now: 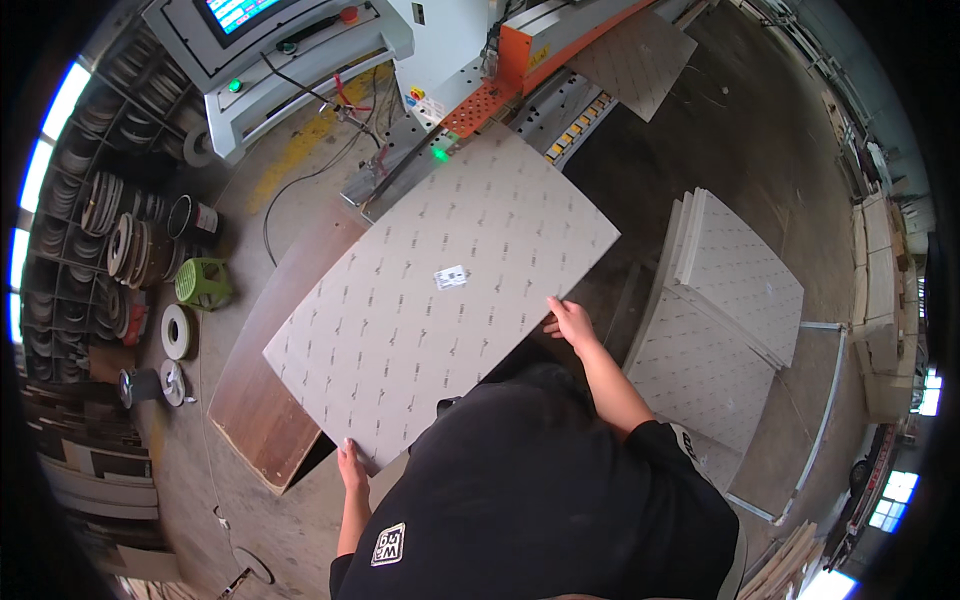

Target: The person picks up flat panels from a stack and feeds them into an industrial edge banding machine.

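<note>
A large flat board [400,310] in pale grey printed film, with a small white label [451,277] near its middle, lies across the space in front of me. My left hand [352,468] grips its near edge, thumb on top and fingers hidden beneath. My right hand [570,325] is closed on its right edge, the thumb on the upper face. The board's far end reaches the infeed of a machine with an orange guard [480,110], beside a green light spot. Under the board's left part stands a brown wooden tabletop [270,425].
At the right, similar boards are stacked [715,330], with a metal frame [835,400] beside them. Another board [640,65] sticks out beyond the machine. A control panel [235,60] stands at the upper left. Rolls of edging [176,332], a green stool [203,283] and a black bucket [193,218] stand left.
</note>
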`<state>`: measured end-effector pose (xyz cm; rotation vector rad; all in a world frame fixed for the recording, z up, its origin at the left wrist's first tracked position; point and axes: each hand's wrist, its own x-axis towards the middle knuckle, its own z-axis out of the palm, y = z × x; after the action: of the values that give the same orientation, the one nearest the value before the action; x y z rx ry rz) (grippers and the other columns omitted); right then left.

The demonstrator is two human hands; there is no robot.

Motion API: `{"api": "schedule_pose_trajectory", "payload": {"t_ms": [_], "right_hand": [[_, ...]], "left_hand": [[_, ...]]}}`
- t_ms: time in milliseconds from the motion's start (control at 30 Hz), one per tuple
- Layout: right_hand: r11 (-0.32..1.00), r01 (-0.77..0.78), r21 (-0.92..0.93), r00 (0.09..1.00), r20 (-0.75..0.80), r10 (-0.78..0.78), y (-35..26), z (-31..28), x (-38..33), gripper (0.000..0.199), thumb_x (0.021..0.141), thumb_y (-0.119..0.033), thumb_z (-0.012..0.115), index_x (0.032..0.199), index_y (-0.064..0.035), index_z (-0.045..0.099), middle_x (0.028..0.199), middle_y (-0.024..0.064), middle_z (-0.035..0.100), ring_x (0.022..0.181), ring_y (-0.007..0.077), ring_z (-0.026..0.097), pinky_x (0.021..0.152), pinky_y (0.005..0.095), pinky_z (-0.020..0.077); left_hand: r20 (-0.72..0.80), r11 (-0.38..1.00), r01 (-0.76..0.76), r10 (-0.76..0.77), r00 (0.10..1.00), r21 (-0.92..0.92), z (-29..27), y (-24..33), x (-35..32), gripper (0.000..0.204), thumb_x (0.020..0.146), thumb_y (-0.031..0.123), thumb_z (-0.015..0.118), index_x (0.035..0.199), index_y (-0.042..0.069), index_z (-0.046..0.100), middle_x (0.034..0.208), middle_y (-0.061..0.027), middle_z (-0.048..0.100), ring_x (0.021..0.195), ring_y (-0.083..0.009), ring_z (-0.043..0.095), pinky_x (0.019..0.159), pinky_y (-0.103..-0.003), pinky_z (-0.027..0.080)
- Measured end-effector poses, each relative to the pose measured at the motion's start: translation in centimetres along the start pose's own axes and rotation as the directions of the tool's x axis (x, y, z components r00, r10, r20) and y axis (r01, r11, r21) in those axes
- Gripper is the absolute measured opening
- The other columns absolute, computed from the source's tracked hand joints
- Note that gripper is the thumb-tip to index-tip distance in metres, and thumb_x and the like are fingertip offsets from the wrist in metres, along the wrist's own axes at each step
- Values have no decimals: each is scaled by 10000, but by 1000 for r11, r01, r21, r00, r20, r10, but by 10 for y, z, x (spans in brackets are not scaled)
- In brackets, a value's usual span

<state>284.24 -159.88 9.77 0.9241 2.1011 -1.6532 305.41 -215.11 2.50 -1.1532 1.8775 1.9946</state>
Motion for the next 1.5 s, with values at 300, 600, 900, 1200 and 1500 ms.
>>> {"api": "schedule_pose_trajectory", "payload": {"t_ms": [300,600,900,1200,1500], "right_hand": [[767,349,-538,654,-447,-610,-67,-82,97,276,870,-302,689,1045,-90,682,931,69,722,833,189,691,717,349,534],[549,-9,-836,715,-389,-581,-130,-85,110,232,892,-360,634,1003,-172,713,1038,24,683,927,270,656,773,413,539],[722,-300,-623,661,-682,-314,-115,-130,137,385,946,-428,505,1108,-121,671,1147,139,671,1029,392,644,856,509,527],[951,129,-282,859,-447,-249,-30,-126,139,382,918,-428,631,978,-56,689,889,75,690,671,166,635,590,312,506],[794,34,-606,864,-381,-328,-98,-91,131,419,937,-450,542,857,-49,634,828,137,671,699,288,651,634,416,493]], "left_hand": [[-143,994,-81,70,987,-73,21,-1,-3,530,1014,392,499,1336,-29,475,1261,-100,577,1136,-183,531,988,-321,402],[-214,996,-83,76,974,-25,26,-1,-6,508,1020,378,488,1309,-40,497,1233,-104,593,1112,-181,550,969,-323,423],[-231,985,-98,62,971,-146,17,-27,3,492,1025,376,483,1302,-30,502,1214,-98,597,1094,-171,556,957,-313,429],[-235,1000,-5,6,972,4,25,-6,-4,529,1011,400,510,1312,-34,492,1241,-103,586,1120,-183,548,966,-320,428],[-204,994,-45,24,979,-98,23,-9,-2,539,1009,408,508,1313,-37,490,1245,-102,585,1126,-176,545,983,-320,417]]}}
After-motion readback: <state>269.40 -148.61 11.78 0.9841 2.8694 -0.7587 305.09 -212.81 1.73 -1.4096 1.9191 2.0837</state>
